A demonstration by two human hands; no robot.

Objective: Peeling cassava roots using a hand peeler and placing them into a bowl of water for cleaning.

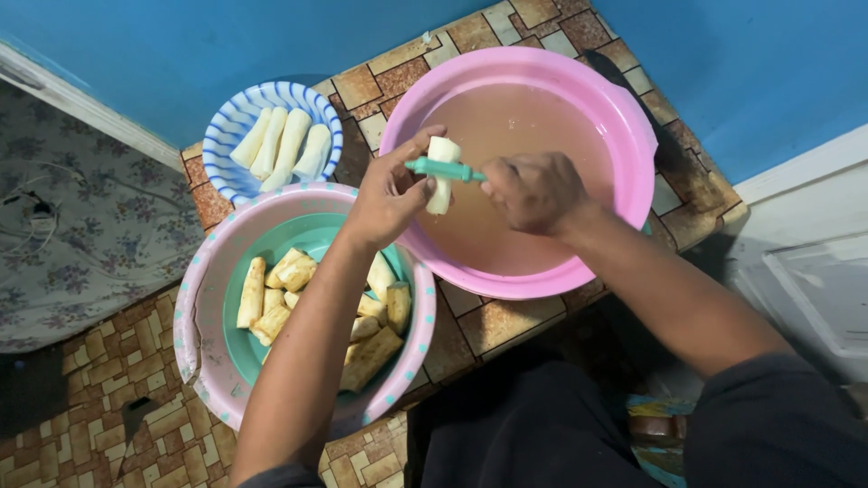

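The left hand (391, 192) is gripping a white peeled root piece (441, 173) over the pink basin (633, 117) of murky water. The right hand (533, 188) is clamping a teal peeler (443, 169) against it — more pieces are lying in the striped bowl (221, 145) and the dotted tub (203, 298).

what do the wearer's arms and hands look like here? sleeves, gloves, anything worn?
Both hands are bare: no gloves, and no rings or watch visible on the left hand or the right hand. Forearms are uncovered. Dark sleeves sit pushed up near the elbows, at the bottom edge of the view. No markings show on the fabric.
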